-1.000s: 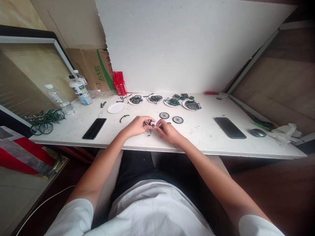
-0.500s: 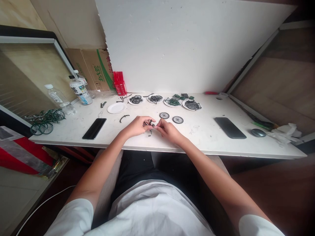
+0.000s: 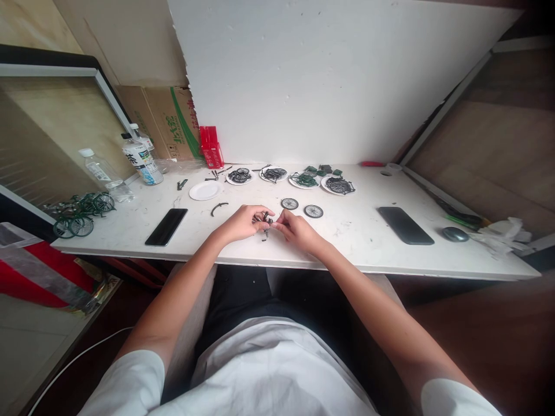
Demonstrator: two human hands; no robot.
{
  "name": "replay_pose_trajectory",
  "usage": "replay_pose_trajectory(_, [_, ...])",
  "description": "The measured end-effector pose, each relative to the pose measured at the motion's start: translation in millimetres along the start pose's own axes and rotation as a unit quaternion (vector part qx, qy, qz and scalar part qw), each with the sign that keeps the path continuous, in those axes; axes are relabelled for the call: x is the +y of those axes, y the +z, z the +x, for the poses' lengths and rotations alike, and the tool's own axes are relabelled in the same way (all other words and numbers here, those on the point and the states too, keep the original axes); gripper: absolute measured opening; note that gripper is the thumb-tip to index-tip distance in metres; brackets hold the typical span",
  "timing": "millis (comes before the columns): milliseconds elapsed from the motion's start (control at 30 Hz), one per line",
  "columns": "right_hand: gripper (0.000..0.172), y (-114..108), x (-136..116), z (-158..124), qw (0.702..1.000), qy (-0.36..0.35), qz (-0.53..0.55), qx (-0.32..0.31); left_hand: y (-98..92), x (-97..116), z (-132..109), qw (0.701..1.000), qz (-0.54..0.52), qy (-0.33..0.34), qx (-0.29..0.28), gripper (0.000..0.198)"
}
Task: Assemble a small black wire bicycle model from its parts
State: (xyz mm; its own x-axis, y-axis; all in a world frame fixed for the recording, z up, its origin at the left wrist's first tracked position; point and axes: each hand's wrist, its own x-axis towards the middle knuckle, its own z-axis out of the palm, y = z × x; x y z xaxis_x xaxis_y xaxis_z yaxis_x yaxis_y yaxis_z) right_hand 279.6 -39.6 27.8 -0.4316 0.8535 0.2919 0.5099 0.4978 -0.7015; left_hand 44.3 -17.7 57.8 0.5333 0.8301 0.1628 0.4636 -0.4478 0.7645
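Note:
Near the front middle of the table, my left hand (image 3: 248,222) is closed on a small dark part of a model bicycle (image 3: 266,219); the fingers cover much of it. My right hand (image 3: 295,229) pinches at the right side of that same part, its fingertips together. Whether a separate tiny piece sits in the pinch I cannot tell. Just beyond my right hand lie two spoked model wheels, one wheel (image 3: 289,203) nearer and another wheel (image 3: 314,211) to its right. A curved black strip (image 3: 218,208) rests left of my left hand.
Along the back stand white plates of dark and green bicycle parts, including a plate of wheels (image 3: 340,185), and a bare plate (image 3: 206,190). Phones (image 3: 166,227) (image 3: 406,225) flank my hands. Finished-looking green model bicycles (image 3: 82,214), bottles (image 3: 145,164) and a mouse (image 3: 455,234) are farther out.
The small bicycle part has turned slightly between my fingers. Both hands stay in nearly the same place, and the things on the table have not moved.

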Motion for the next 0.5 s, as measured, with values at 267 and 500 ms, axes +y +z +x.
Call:
replay_pose_trajectory(267, [0.027, -1.6, -2.4, -0.3, 1.0, 0.007, -0.006, -0.002, 1.2, -1.4, -0.2, 1.0, -0.002, 0.0, 0.001, 0.037])
replay_pose_trajectory(500, [0.027, -5.6, -3.3, -0.2, 1.0, 0.001, 0.009, 0.0, 1.8, 3.0, -0.3, 1.0, -0.001, 0.012, 0.004, 0.036])
